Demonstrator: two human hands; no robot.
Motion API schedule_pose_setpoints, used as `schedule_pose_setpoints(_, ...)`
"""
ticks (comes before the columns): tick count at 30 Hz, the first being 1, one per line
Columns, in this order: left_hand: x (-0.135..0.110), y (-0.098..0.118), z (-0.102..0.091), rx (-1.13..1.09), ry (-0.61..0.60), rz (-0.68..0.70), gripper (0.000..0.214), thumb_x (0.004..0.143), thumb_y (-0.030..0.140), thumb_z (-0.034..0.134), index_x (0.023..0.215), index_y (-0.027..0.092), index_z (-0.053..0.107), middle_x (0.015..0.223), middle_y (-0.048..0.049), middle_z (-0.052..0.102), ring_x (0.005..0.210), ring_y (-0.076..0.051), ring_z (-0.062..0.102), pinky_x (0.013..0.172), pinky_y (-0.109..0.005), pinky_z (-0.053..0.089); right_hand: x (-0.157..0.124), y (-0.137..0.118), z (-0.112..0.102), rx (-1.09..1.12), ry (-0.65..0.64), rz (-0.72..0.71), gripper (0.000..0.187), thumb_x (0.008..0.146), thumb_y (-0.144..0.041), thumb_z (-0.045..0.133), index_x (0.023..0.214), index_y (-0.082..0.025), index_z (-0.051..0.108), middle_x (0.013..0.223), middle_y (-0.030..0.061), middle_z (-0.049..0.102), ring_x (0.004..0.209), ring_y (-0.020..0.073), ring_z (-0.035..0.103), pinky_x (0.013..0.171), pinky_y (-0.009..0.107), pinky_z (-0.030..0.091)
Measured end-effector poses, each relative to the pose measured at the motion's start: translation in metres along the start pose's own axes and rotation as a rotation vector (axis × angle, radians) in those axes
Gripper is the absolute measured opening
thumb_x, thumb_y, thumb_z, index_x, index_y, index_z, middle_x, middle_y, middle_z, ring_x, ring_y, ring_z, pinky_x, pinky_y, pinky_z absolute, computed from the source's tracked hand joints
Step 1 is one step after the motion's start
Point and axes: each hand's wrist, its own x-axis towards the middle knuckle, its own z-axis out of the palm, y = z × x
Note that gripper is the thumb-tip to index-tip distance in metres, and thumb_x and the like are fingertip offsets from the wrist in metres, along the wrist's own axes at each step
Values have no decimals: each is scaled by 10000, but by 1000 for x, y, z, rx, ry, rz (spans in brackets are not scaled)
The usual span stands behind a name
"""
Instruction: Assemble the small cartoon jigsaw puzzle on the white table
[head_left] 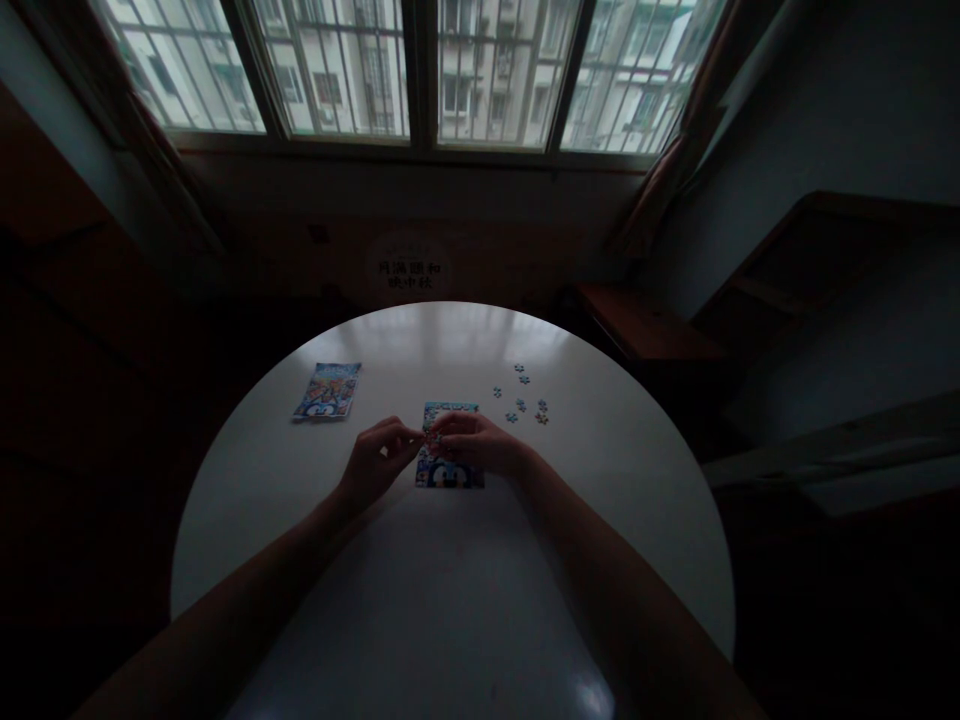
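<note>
A mostly assembled jigsaw puzzle (450, 478) lies flat on the white round table, a blue and white penguin face along its near edge. At its left side my left hand (380, 456) is closed, thumb and index fingertip pinched together; anything between them is too small to make out. My right hand (478, 442) reaches over the middle of the puzzle from the right, covering part of it. Its fingers are curled toward the thumb, close to the left fingertips, and what they grip is hidden. Several loose puzzle pieces (521, 405) are scattered right of the puzzle.
A printed sheet or packet (328, 390) with a similar penguin picture lies on the table (450, 610) at the left. Beyond the table's far edge is a wall under a barred window (420, 75). A wooden ledge (649, 325) stands at the right.
</note>
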Motion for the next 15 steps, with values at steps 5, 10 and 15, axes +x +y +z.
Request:
schedule_pose_setpoints(5,-2,-1,0,-2,-20,-14,96,792,248,649,773,156,671,630,31,502,503,-52,446,465,-157,364,0,1,-2,-20,-1,11,235,729,-230,723,940,-180,633,848,15,655,780,98,614,674,217,482)
schedule_pose_setpoints(10,-2,0,2,-12,-37,-50,125,767,274,672,787,154,643,605,41,501,492,-52,442,467,-159,370,0,0,-1,-21,-3,1,206,740,-251,715,921,-179,649,823,13,644,719,81,582,635,211,468)
schedule_pose_setpoints(15,-4,0,4,-27,-84,-113,183,748,278,686,860,158,605,575,64,498,468,-48,444,453,-148,371,-1,-4,3,-83,-12,-18,215,746,-220,704,955,-186,671,739,-14,588,636,66,540,580,202,451)
